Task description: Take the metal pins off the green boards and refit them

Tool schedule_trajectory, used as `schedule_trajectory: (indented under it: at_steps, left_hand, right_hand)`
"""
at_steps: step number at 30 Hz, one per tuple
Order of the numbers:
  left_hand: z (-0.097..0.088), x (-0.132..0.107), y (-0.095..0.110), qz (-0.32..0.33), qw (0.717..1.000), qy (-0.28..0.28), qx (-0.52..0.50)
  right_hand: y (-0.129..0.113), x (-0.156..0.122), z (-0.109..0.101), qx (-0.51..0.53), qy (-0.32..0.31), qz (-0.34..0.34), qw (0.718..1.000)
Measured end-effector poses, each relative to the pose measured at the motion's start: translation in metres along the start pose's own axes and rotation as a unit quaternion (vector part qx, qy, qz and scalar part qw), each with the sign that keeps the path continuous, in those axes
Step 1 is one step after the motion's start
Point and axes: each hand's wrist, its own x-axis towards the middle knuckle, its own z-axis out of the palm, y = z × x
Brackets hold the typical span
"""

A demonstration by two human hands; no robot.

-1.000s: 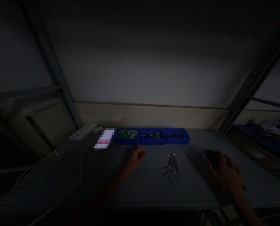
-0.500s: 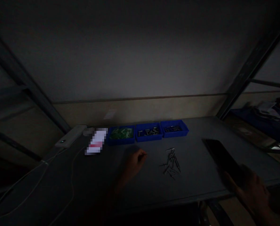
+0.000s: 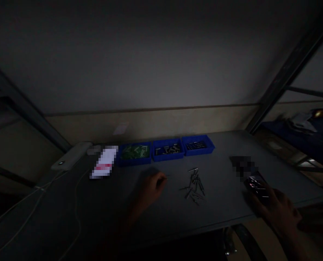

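My left hand (image 3: 152, 186) is closed in a pinch above the grey table, in front of the blue bins. Whatever lies between its fingertips is too small and dark to make out. To its right lies a loose pile of thin metal pins or screw-like parts (image 3: 195, 185). My right hand (image 3: 279, 208) grips a dark phone (image 3: 256, 185) by its near end, over the right side of the table. The phone's screen is partly lit, and its far end is blurred out.
Three blue bins stand in a row: one with green pieces (image 3: 150, 161), one with short metal parts (image 3: 168, 157), one with thin dark parts (image 3: 198, 150). A bright, pixelated phone-like thing (image 3: 104, 163), a white power strip (image 3: 71, 156) and cables lie left. Metal posts flank the table.
The phone in my right hand has tilted, and its screen now shows lit. The view has shifted slightly. My left hand stays pinched beside the pile.
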Motion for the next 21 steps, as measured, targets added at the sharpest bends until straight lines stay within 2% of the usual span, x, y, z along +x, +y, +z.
schedule_trajectory:
  at_steps: [5,11,16,19,21]
  left_hand:
    - [-0.001,-0.001,0.001,0.002,1.000,-0.007,0.000]
    - [-0.002,-0.002,0.002,0.007,1.000,-0.004,0.002]
    - [0.000,-0.004,0.003,0.010,1.000,-0.009,-0.025]
    - [0.000,-0.005,0.005,-0.001,0.999,0.001,-0.046]
    - [0.000,-0.005,0.006,0.000,0.998,0.022,-0.054]
  right_hand:
    - [-0.010,-0.003,-0.010,-0.023,0.003,0.025,0.999]
    - [-0.016,-0.006,-0.010,0.000,0.014,0.033,0.999]
    - [-0.019,0.010,-0.014,-0.001,-0.001,0.044,0.999]
    - [-0.039,0.023,-0.022,-0.005,0.050,0.038,0.998]
    - [-0.069,0.023,-0.027,0.028,0.108,-0.004,0.994]
